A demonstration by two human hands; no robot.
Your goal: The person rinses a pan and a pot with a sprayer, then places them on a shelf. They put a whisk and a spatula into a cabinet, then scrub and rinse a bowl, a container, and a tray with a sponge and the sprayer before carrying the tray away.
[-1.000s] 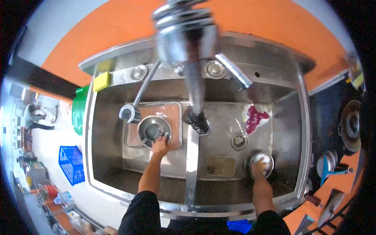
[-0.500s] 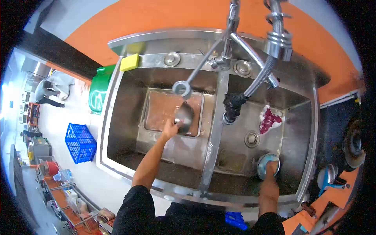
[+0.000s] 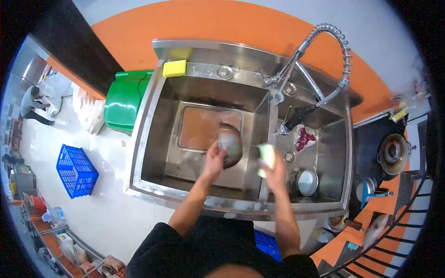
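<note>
Head view: left hand (image 3: 213, 162), fingers gripping edge of tilted metal bowl (image 3: 232, 146); right hand (image 3: 276, 173), fingers holding pale sponge (image 3: 267, 156), motion-blurred, right of bowl; tray (image 3: 181, 129) beyond left fingers; yellow block (image 3: 174, 68) farthest beyond them.

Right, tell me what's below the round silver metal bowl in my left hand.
Most of a rectangular metal tray with a brownish surface shows below it, in the stainless-steel basin. The bowl covers the tray's near right corner, so anything there cannot be seen.
</note>
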